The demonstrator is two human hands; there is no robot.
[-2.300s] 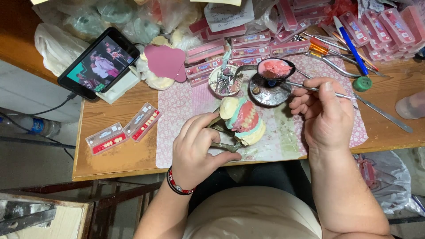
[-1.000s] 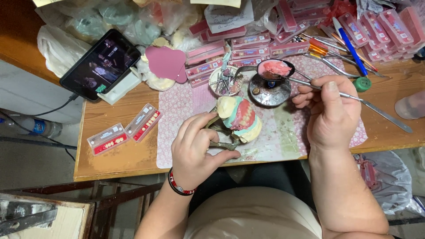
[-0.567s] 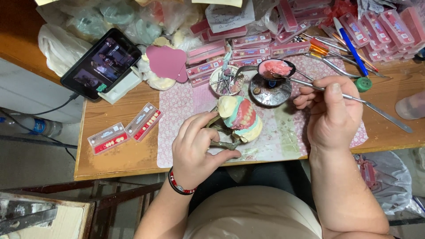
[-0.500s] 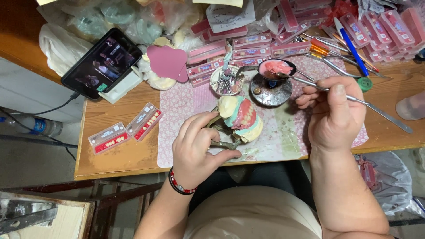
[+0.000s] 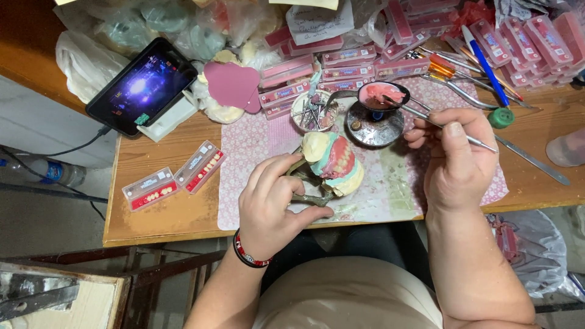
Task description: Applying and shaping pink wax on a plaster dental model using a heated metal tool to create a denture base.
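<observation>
So the right hand (image 5: 460, 158) has its fingers pinched closed round a thin metal wax tool (image 5: 469, 140), long axis running roughly 10 to 4 o'clock, with the tip sitting in the small round metal ladle of pink wax (image 5: 382, 96). The pink-and-cream denture model on its metal articulator (image 5: 332, 164) sits mid-desk on the flowery mat (image 5: 256, 152), at about 8 o'clock from that tip. The left hand (image 5: 271, 204) is the nearer one: fingers curled shut round the articulator frame, model at its 1 o'clock.
</observation>
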